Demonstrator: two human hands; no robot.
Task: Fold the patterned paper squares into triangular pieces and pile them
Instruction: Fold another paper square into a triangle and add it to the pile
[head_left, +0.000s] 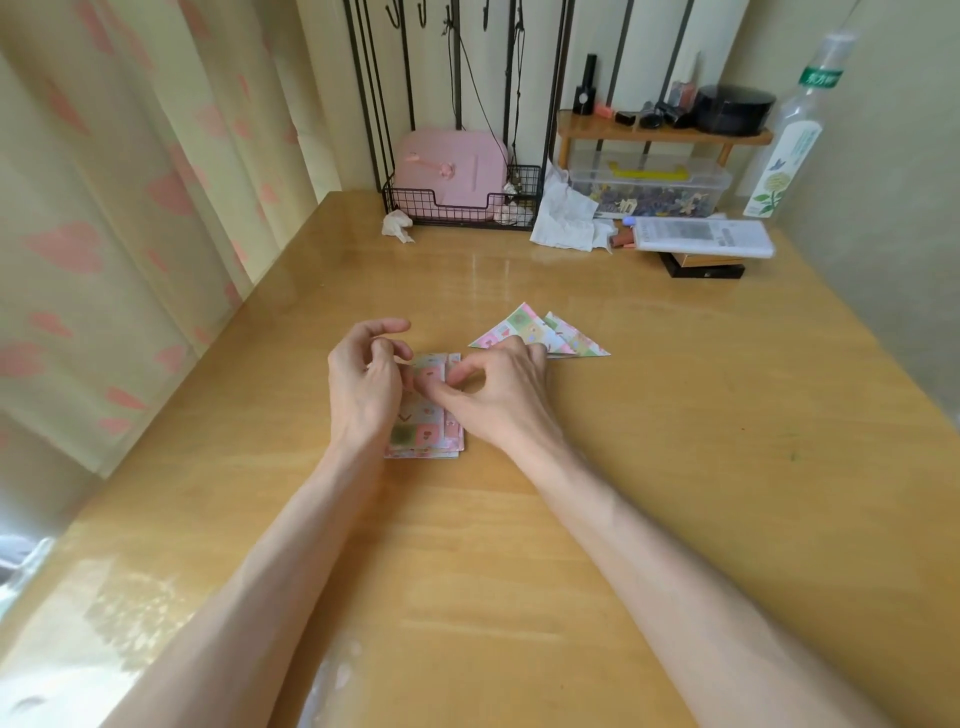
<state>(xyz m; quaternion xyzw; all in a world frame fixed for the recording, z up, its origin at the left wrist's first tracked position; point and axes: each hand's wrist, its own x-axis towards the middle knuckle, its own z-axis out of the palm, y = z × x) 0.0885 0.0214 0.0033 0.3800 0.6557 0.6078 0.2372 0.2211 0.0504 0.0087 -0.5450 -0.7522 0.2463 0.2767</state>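
Left hand (363, 387) and right hand (501, 397) pinch squares (427, 435); basket (462, 212) holds pink case (451, 165).

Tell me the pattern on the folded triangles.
Folded triangles: pastel pink and green checks, clearest in head view.

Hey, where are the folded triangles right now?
In the head view, the folded triangles lie on the table just right of centre, beyond the right hand and right of the paper stack.
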